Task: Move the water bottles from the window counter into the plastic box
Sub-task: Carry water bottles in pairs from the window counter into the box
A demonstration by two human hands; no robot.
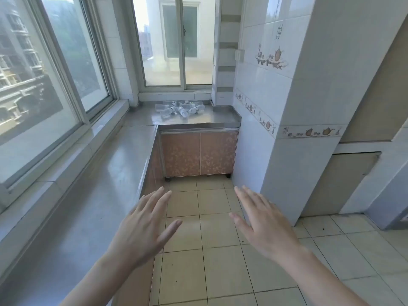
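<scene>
Here I hold both hands out in front of me over the tiled floor (pixel 216 228), palms down. My left hand (pixel 141 226) has its fingers straight and spread, a wide grip with nothing in it, and it hangs just past the near edge of the long counter (pixel 92 195) that runs under the side window (pixel 44 74). My right hand (pixel 262 224) is the same: fingers straight and fanned, a wide grip that holds nothing, in the air near the white tiled column (pixel 298 129).

The water bottles (pixel 180 108) are well apart from both hands, at the far end of the counter, in the corner beneath the back window (pixel 176 45). They lie on their sides in a loose heap, clear plastic with small labels, some crossing one another and touching. I cannot count them at this distance, and I cannot tell how full they are. They rest on the bare steel top toward its back edge, and not inside any container.

Below that far stretch of counter stands a cabinet (pixel 199 153) with two patterned doors, both closed, so whatever it holds is hidden. The right end of the counter meets the tiled wall (pixel 254 80), which carries a band of teapot pictures. To the right of the column a beige panel (pixel 344 182) sits low against the wall.
</scene>
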